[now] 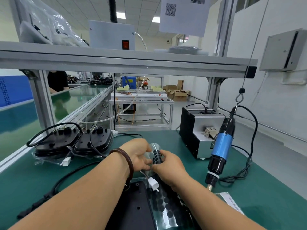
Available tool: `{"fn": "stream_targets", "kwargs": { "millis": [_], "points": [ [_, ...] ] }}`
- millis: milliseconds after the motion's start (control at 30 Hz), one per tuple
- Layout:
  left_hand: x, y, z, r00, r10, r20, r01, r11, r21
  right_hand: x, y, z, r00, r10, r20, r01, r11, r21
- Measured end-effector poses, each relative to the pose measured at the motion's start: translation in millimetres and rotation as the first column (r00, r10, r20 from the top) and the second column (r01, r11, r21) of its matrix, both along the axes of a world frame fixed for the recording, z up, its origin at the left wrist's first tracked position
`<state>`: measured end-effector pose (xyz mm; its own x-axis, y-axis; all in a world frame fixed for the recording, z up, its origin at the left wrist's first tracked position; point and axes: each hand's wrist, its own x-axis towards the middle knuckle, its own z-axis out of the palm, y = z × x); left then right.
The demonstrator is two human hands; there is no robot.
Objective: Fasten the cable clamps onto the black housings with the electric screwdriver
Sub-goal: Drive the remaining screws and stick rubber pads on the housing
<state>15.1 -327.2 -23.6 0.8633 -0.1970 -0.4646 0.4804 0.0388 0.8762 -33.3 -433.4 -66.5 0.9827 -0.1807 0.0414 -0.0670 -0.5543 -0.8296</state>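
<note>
A black housing (139, 206) lies flat at the near edge of the green bench, under my forearms. A clear plastic sheet (157, 155) dotted with black round pads runs up from it. My left hand (137, 155) and my right hand (169, 165) both pinch the upper end of that sheet. A white connector (153, 184) on a cable lies on the housing just below my hands. The electric screwdriver (221, 146), blue and black, hangs from a hook at the right, tip down near the bench. Two more black housings (73, 141) with cables sit at the left.
A grey and black screw feeder box (197, 130) stands behind the screwdriver. A black cable (54, 186) snakes over the bench at the left. A labelled bag (232, 203) lies at the near right. An aluminium shelf frame (126, 62) crosses overhead.
</note>
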Motion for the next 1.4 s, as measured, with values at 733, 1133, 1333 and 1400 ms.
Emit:
{"fn": "stream_targets", "kwargs": {
  "millis": [733, 1133, 1333, 1400],
  "points": [
    [-2.7, 13.2, 8.4, 0.995, 0.085, 0.06, -0.07, 0.974, -0.216, -0.6, -1.6, 6.9, 0.962, 0.066, 0.264, -0.055, 0.997, -0.049],
    [-11.5, 5.5, 12.2, 0.924, 0.139, 0.356, -0.045, 0.965, -0.26, 6.4, -3.4, 30.3, 0.824, 0.031, 0.565, 0.087, 0.98, -0.181],
    [-10.4, 4.2, 10.7, 0.792, 0.077, 0.605, -0.003, 0.992, -0.123, 2.7, -5.2, 36.1, 0.796, 0.036, 0.605, 0.105, 0.975, -0.196],
    [-9.7, 6.0, 10.6, 0.781, 0.063, 0.621, -0.001, 0.995, -0.099, 2.3, -8.0, 39.0, 0.801, 0.033, 0.597, 0.116, 0.971, -0.208]
  ]
}}
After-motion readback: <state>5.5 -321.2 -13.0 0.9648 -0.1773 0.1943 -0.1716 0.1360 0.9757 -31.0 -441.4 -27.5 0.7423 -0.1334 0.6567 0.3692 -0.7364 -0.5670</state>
